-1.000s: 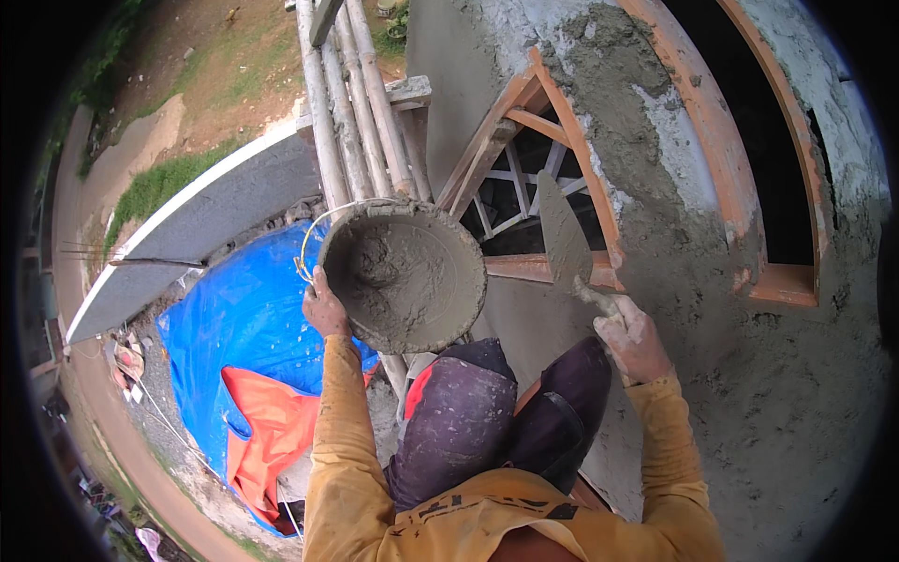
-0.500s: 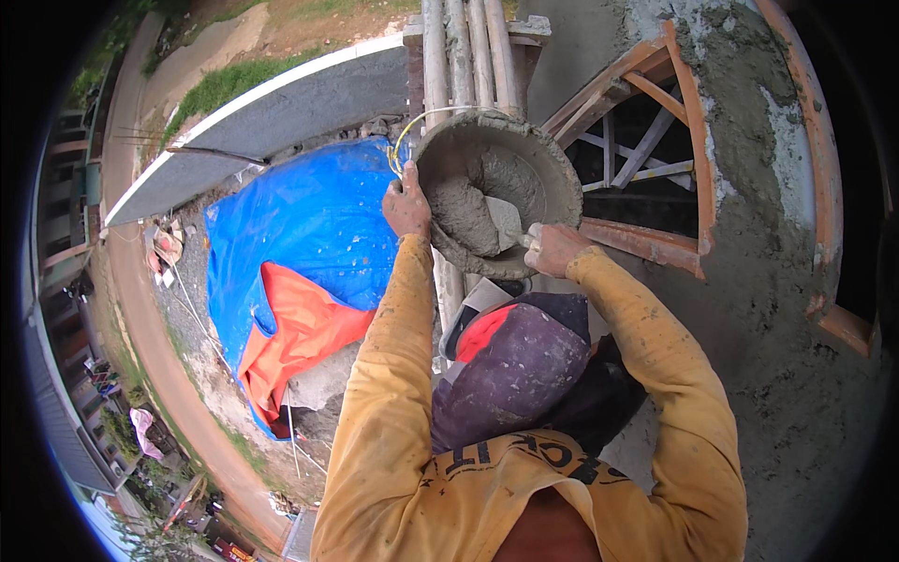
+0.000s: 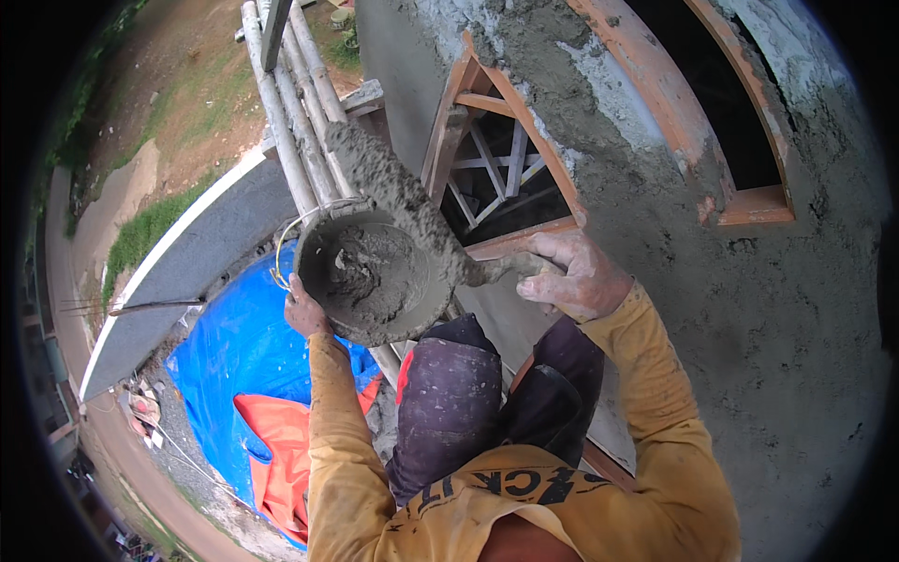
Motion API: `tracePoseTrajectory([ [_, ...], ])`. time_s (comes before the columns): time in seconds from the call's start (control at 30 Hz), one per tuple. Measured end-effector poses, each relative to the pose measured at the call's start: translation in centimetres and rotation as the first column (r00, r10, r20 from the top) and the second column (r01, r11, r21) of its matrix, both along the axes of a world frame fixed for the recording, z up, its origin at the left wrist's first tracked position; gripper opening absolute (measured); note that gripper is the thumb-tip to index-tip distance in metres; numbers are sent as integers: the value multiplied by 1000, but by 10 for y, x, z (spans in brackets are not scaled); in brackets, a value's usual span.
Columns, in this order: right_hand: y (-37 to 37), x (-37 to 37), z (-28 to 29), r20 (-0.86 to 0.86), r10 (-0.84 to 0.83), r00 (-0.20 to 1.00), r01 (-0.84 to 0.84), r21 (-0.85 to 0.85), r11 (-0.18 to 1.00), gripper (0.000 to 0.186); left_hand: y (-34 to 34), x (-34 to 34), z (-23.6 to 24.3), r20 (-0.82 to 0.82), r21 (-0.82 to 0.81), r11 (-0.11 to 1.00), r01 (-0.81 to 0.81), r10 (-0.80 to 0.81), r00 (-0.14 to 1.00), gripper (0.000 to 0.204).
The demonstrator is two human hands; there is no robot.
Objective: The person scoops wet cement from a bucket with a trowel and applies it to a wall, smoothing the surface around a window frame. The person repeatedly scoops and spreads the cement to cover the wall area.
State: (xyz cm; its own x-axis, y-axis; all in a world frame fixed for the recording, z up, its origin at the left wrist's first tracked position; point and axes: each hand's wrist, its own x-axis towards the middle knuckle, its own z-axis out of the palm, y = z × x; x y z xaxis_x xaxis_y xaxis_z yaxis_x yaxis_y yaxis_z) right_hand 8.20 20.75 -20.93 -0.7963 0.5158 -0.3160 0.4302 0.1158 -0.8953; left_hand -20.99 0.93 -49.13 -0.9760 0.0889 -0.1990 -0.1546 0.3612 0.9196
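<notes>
1. The left hand (image 3: 305,311) grips the left rim of the bucket (image 3: 318,267), ahead of the knees (image 3: 449,393).
2. The right hand (image 3: 581,273) holds the trowel (image 3: 403,201) by its handle.
3. Mortar coats the trowel, which stretches across the bucket's right edge.
4. More mortar (image 3: 365,276) lies inside the bucket.
5. Wall (image 3: 730,375) at right; blue tarp (image 3: 225,351) at lower left.

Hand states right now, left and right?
Left hand: closed, holding the mortar bucket at its rim.
Right hand: closed, holding the trowel by its handle.
</notes>
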Motion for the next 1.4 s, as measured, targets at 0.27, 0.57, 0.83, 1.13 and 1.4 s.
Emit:
tracePoseTrajectory([
  [0.27,-46,128,79,202,-634,747,587,247,771,33,-8,4,14,14,-48,998,32,-31,999,54],
  [0.57,-6,-28,-113,662,77,745,-567,569,596,31,2,3,10,41,-74,997,6,-3,999,57],
  [0.83,-80,-133,-215,745,394,538,-733,182,656,27,-4,6,17,14,-226,974,-8,12,1000,58],
  [1.13,-45,-38,-174,505,262,823,-415,217,884,37,-7,2,-5,62,9,999,-37,36,997,54],
  [1.4,-9,65,-51,188,-175,967,228,-316,921,34,8,5,3,42,-8,999,47,-47,998,57],
])
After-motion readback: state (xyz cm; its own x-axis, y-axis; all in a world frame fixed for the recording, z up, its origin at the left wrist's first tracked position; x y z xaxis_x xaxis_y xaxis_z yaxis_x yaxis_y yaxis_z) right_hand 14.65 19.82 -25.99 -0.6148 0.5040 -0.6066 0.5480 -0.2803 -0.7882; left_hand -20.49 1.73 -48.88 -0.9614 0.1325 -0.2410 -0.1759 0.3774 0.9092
